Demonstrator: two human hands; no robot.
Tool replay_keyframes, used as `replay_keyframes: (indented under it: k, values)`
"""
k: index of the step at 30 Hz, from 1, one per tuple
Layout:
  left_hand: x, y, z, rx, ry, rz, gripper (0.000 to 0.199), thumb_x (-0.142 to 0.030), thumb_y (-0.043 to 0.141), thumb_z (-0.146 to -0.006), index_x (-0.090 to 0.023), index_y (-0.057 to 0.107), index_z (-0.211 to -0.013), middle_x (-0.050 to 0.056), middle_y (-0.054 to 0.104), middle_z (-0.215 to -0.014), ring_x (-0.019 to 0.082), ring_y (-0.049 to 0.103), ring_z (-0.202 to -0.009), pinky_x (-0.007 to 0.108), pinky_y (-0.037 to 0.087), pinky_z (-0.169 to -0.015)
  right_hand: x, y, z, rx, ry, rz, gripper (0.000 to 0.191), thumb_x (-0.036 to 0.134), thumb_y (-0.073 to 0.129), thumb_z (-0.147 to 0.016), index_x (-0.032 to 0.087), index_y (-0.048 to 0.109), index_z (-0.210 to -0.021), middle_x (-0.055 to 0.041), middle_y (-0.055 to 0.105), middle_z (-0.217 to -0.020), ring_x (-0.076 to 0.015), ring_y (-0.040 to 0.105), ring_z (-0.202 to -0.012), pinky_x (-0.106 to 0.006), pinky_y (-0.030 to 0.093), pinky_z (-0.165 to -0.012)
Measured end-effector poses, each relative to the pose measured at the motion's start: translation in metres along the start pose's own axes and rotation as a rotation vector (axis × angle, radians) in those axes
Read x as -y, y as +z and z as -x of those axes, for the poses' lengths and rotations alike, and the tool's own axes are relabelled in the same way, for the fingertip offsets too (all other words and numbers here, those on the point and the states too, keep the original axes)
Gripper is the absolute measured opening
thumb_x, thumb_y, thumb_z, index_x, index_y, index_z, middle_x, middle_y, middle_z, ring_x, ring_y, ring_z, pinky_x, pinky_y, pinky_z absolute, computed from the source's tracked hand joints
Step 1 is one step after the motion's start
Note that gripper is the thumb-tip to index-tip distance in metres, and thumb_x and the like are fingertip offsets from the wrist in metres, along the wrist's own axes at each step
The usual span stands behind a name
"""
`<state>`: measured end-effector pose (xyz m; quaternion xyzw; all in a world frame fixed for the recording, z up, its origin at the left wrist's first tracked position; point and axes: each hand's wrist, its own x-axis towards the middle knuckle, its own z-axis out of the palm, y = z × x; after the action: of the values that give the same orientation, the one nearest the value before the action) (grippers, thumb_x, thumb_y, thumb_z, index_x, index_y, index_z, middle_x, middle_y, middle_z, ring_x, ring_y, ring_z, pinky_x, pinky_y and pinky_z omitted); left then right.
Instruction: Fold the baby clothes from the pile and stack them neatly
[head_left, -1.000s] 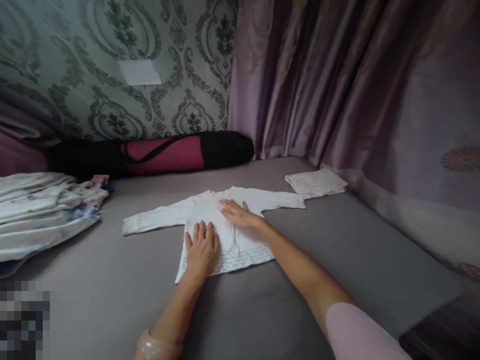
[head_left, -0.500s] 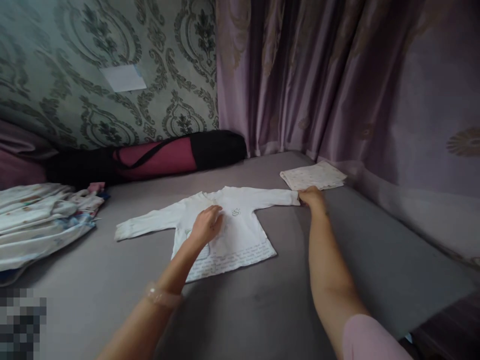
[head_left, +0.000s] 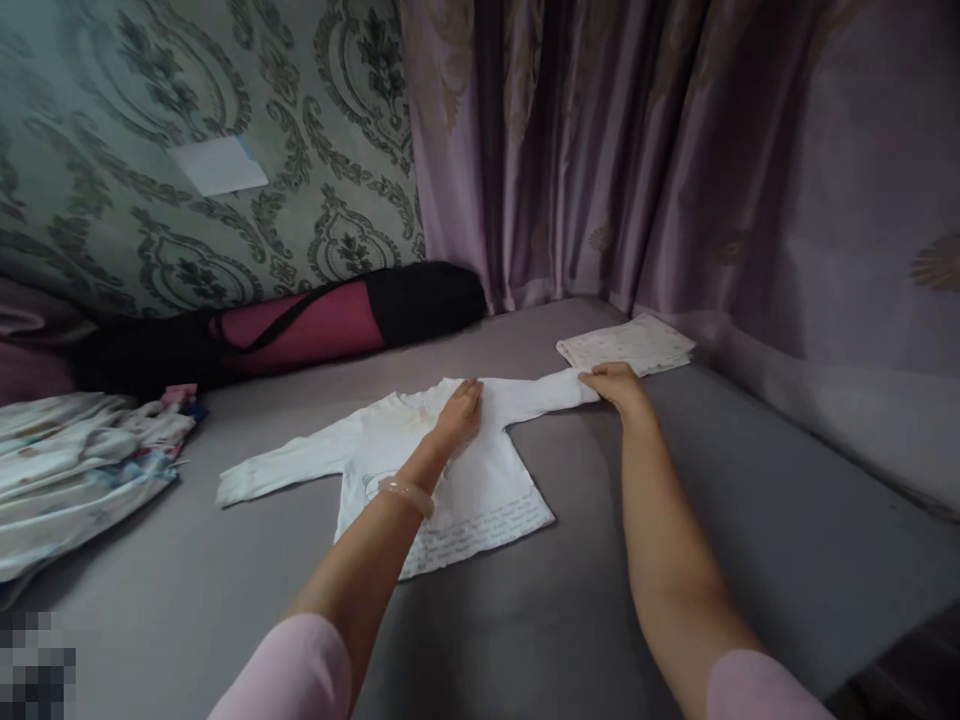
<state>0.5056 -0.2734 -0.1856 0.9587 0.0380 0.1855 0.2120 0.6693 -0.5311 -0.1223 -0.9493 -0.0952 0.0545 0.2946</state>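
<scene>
Fingers of my right hand point(head_left: 619, 386) pinch the white shirt point(head_left: 487, 482) by one cuff point(head_left: 576, 392); those of my left hand point(head_left: 459, 414) lie together on its chest. Beneath the shirt, grey sheet point(head_left: 525, 630); beyond it, maroon-and-black bag point(head_left: 307, 328), patterned wall point(head_left: 300, 150), mauve curtains point(head_left: 562, 170).

The light is dim and cool, its source out of view. The grey flat sheet point(head_left: 187, 580) is paler at left and darkens into soft shadow between the forearms. The white long-sleeved fabric shirt point(head_left: 491, 480) is brightest, its small printed lettering too soft to read. The shiny purple fabric curtain point(head_left: 570, 150) has faint sheen between dark folds. The long black-and-magenta fabric bag point(head_left: 307, 330) loses detail in its black ends. Wide-angle stretching slants the edges; coarse pixel blocks point(head_left: 34, 670) hide the near left corner.
</scene>
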Motion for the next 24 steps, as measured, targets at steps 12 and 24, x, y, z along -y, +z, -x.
replay_keyframes:
  k: [12, 24]
  values:
    - [-0.023, 0.001, 0.006, 0.116, -0.151, -0.204, 0.052, -0.032, 0.027, -0.098, -0.006, 0.037, -0.142, 0.019, 0.038, -0.148, 0.028, 0.029, -0.14, 0.046, 0.025, -0.114, 0.029, 0.009, 0.011, -0.265, 0.078, -0.105, 0.033, 0.035, 0.045, -0.089, 0.012, 0.067, -0.096, -0.0101, 0.065, -0.064, -0.0221, 0.064, -0.068, -0.031, 0.047, -0.071]
    - [-0.032, -0.017, -0.003, 0.242, -0.158, -0.293, 0.057, -0.044, 0.033, -0.094, -0.014, 0.038, -0.143, 0.016, 0.036, -0.149, 0.034, 0.034, -0.135, 0.049, 0.029, -0.108, 0.075, -0.011, 0.039, -0.181, -0.137, -0.516, 0.037, 0.043, 0.04, -0.093, 0.013, 0.06, -0.1, 0.0022, 0.049, -0.049, -0.0127, 0.046, -0.04, -0.024, 0.038, -0.044]
